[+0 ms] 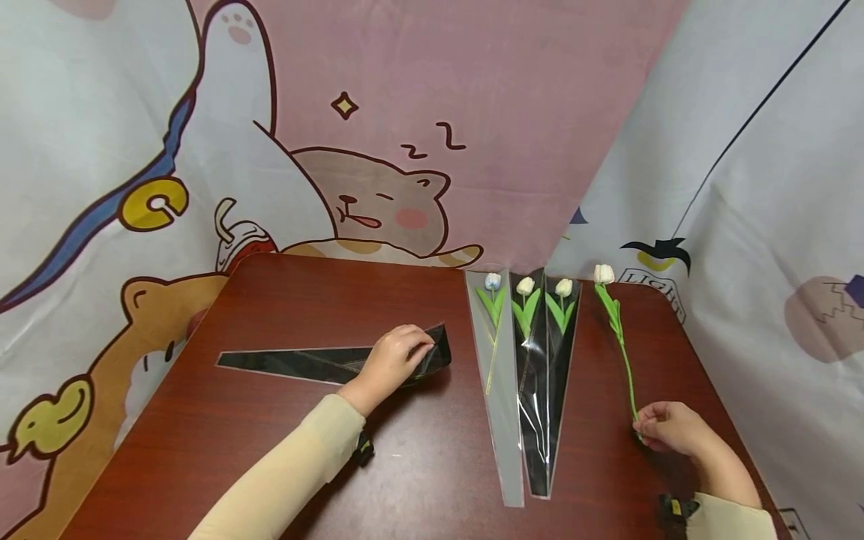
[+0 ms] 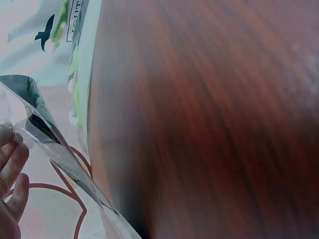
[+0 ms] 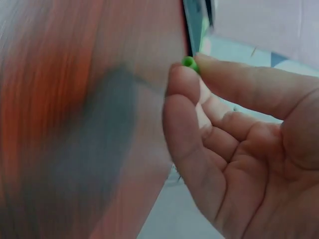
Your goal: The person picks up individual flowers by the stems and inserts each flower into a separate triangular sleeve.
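Observation:
My left hand [image 1: 394, 362] pinches the wide end of a black, clear-fronted flower sleeve [image 1: 290, 363], which lies sideways on the left of the table. In the left wrist view the clear film [image 2: 47, 132] bows away from the black backing at that mouth, with fingertips [image 2: 15, 154] at its edge. At the right, my right hand [image 1: 675, 429] pinches the bottom of the green stem of a white artificial tulip [image 1: 604, 274], its bloom pointing to the far edge. The hollow stem end [image 3: 189, 62] shows between thumb and forefinger in the right wrist view.
Three filled sleeves lie side by side between my hands: a grey one [image 1: 502, 442] with a bluish tulip [image 1: 493, 281], and two black ones [image 1: 536, 457] with white tulips [image 1: 525, 286]. A cartoon-printed cloth [image 1: 513, 112] hangs behind the brown table [image 1: 418, 487].

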Demonstrator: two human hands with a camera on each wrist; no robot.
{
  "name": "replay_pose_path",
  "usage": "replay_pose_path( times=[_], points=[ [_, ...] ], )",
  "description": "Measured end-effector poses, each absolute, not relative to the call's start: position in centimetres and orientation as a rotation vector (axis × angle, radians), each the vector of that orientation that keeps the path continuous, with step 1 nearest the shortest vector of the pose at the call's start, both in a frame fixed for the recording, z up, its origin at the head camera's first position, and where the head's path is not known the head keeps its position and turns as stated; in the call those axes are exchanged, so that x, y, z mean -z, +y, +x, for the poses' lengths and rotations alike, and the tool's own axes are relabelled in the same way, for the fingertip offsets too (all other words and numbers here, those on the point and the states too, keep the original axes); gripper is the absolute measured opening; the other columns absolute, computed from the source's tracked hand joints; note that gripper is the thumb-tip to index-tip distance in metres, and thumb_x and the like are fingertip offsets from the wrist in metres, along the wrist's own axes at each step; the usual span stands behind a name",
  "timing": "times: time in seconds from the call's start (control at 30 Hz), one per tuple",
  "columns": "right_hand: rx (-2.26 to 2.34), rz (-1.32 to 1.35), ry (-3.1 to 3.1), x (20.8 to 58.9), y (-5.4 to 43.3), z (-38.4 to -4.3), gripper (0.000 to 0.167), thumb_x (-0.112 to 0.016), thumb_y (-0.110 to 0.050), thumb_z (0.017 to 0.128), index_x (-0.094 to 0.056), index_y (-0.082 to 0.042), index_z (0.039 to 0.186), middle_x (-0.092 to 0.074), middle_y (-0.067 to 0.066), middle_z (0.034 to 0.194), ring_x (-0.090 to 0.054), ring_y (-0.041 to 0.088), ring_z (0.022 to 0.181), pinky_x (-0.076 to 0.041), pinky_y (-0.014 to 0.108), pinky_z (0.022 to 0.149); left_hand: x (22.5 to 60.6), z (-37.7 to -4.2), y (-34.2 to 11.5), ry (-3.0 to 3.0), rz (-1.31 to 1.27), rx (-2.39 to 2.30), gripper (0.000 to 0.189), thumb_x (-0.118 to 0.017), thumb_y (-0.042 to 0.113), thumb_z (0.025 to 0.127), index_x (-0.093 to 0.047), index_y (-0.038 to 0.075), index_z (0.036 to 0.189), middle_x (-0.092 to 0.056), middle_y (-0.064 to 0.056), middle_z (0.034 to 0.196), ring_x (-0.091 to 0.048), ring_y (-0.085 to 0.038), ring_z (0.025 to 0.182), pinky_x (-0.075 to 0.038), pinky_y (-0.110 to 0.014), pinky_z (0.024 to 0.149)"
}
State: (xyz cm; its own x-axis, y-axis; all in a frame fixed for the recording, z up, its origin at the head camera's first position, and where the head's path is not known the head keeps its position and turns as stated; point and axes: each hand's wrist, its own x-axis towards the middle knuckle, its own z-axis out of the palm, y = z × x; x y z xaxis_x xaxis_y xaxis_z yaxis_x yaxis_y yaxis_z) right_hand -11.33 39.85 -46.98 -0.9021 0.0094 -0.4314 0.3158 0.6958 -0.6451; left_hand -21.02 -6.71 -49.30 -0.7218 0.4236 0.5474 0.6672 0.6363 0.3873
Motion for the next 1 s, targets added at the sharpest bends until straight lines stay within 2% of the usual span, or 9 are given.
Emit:
replay_pose_path(
  times=[0.33, 0.6, 0.73, 0.87, 1.0],
  points=[
    [1.019, 0.151, 2.865, 45.8, 34.8, -13.5, 0.021, -0.062, -0.013, 0.091, -0.06, 0.005, 0.101, -0.07, 0.012, 0.08, -0.066, 0.014, 0.067, -0.053, 0.026, 0.057, 49.2, -21.2, -6.5, -2.442, -0.847, 0.826, 0.005, -0.068, 0.018, 0.088, -0.072, 0.017, 0.091, -0.067, 0.006, 0.092, -0.062, -0.011, 0.089, -0.052, -0.026, 0.082],
    [1.051, 0.152, 3.155, 46.3, 31.2, -16.0, 0.014, -0.066, -0.01, 0.088, -0.066, 0.001, 0.097, -0.07, 0.014, 0.083, -0.06, 0.011, 0.065, -0.044, 0.021, 0.051, 49.1, -21.2, -6.3, -2.443, -0.852, 0.842, 0.005, -0.068, 0.018, 0.088, -0.072, 0.016, 0.092, -0.067, 0.006, 0.092, -0.062, -0.01, 0.089, -0.052, -0.026, 0.082],
    [1.103, 0.068, 3.258, 46.9, 29.7, -16.9, 0.01, -0.069, -0.007, 0.085, -0.068, 0.0, 0.092, -0.07, 0.013, 0.079, -0.061, 0.01, 0.066, -0.044, 0.017, 0.053, 49.0, -21.2, -6.3, -2.445, -0.848, 0.848, 0.006, -0.068, 0.017, 0.088, -0.072, 0.016, 0.092, -0.067, 0.006, 0.092, -0.062, -0.011, 0.09, -0.052, -0.026, 0.082],
    [1.262, -0.041, 3.265, 47.3, 27.8, -17.4, 0.008, -0.071, -0.004, 0.082, -0.068, 0.0, 0.089, -0.07, 0.013, 0.076, -0.06, 0.002, 0.063, -0.043, 0.01, 0.054, 49.0, -21.2, -6.3, -2.452, -0.836, 0.854, 0.006, -0.067, 0.018, 0.089, -0.072, 0.017, 0.092, -0.067, 0.006, 0.093, -0.062, -0.011, 0.09, -0.052, -0.026, 0.082],
    [1.401, -0.128, 3.211, 47.4, 25.5, -17.6, 0.009, -0.072, -0.004, 0.081, -0.066, -0.001, 0.087, -0.07, 0.012, 0.076, -0.059, -0.002, 0.062, -0.045, 0.01, 0.053, 49.0, -21.2, -6.1, -2.459, -0.831, 0.863, 0.006, -0.067, 0.019, 0.089, -0.072, 0.017, 0.092, -0.067, 0.006, 0.093, -0.062, -0.01, 0.091, -0.052, -0.027, 0.083]
  ],
)
